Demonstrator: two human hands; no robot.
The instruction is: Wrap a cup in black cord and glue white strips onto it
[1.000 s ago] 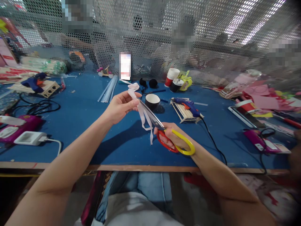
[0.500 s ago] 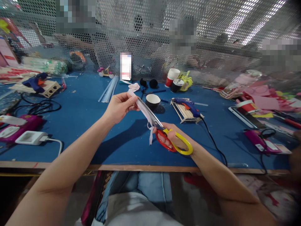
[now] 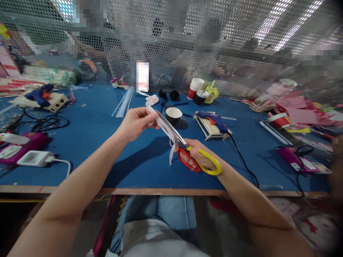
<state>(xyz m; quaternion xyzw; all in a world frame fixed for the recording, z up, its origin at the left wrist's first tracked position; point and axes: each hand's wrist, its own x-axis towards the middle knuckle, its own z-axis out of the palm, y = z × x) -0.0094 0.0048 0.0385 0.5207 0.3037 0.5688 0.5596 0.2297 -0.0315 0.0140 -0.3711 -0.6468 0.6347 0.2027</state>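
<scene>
1. Perforated metal mesh (image 3: 171, 46) rises behind the blue table (image 3: 93, 142), with a lit phone (image 3: 142, 76) standing upright near its foot.
2. With my left hand (image 3: 138, 123) I pinch a pale strip (image 3: 164, 125) between thumb and fingers, above the tabletop; it loops beyond my fingertips and dangles along the blades on the near side.
3. My right hand (image 3: 196, 145) is closed round the scissors (image 3: 181, 142), fingers through the red loop, thumb at the yellow one. Those loops stand apart; I cannot tell how wide the blades gape.
4. Blade tips reach just beside my left fingertips.
5. Beyond the blades sits a dark cup (image 3: 173, 118), pale inside; to its right, a blue glue gun (image 3: 218, 122) rests on a wooden rack (image 3: 207, 127).
</scene>
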